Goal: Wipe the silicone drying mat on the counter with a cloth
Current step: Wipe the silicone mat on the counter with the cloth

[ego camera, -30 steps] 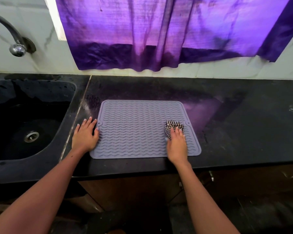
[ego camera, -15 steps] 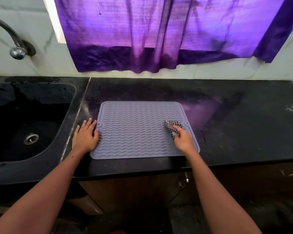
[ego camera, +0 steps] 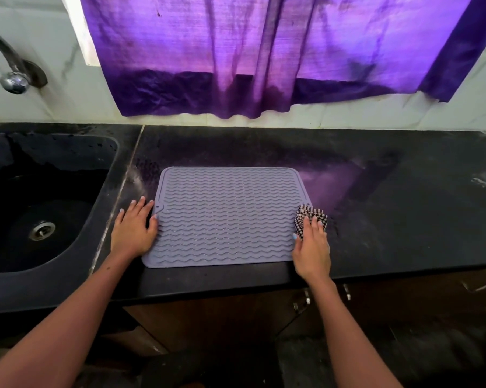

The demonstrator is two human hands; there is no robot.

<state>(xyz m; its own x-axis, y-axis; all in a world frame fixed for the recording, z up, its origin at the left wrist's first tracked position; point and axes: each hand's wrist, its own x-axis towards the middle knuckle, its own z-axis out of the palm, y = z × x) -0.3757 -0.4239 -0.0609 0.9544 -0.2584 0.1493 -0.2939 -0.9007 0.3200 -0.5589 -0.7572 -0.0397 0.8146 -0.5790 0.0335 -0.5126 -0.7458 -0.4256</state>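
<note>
A grey-lilac silicone drying mat [ego camera: 225, 217] with wavy ridges lies flat on the black counter [ego camera: 390, 208]. My left hand [ego camera: 134, 229] rests flat, fingers spread, on the counter at the mat's left edge, thumb touching the mat. My right hand [ego camera: 313, 249] presses a bunched black-and-white checked cloth [ego camera: 309, 217] down at the mat's right edge, near its front right corner. The cloth pokes out beyond my fingertips; part of it is hidden under the palm.
A dark sink [ego camera: 40, 208] with a metal drain lies left of the mat, a tap [ego camera: 12, 71] above it. A purple curtain [ego camera: 264, 57] hangs over the back wall. Cabinet doors with metal handles [ego camera: 302, 302] sit below the counter's front edge.
My right hand has slid the cloth rightward across the mat to its right edge. My left hand has stayed in place at the left edge.
</note>
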